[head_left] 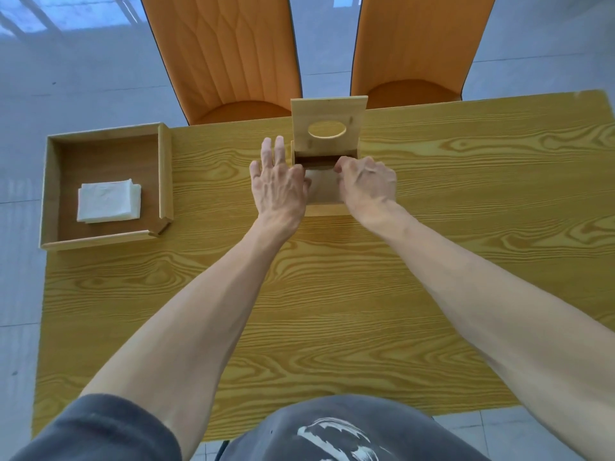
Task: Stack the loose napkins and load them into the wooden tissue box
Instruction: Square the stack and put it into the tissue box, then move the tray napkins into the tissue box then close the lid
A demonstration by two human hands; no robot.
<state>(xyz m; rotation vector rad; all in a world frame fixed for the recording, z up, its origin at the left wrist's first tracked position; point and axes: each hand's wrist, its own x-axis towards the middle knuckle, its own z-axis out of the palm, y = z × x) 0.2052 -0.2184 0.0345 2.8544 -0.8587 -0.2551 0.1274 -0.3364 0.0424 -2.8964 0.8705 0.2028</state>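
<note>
Wooden tissue box [327, 197] sits near the far edge of the tabletop [332, 294], about midway along it. Its lid [328, 126], with an oval slot, stands raised at the far side, so the box is open at the top. Left hand [279, 184] lies against the box's left side, fingers spread and extended, holding nothing visible. Right hand [366, 183] is curled over the box's right side, fingertips at the opening; whether it grips anything, cannot tell. A pale surface shows between the hands inside the box, unclear whether napkins or wood. Stack of white napkins [108, 201] lies in a shallow wooden tray [50, 191] at the far left corner, well apart from the box. Two orange chairs [226, 54] stand beyond the far edge.
</note>
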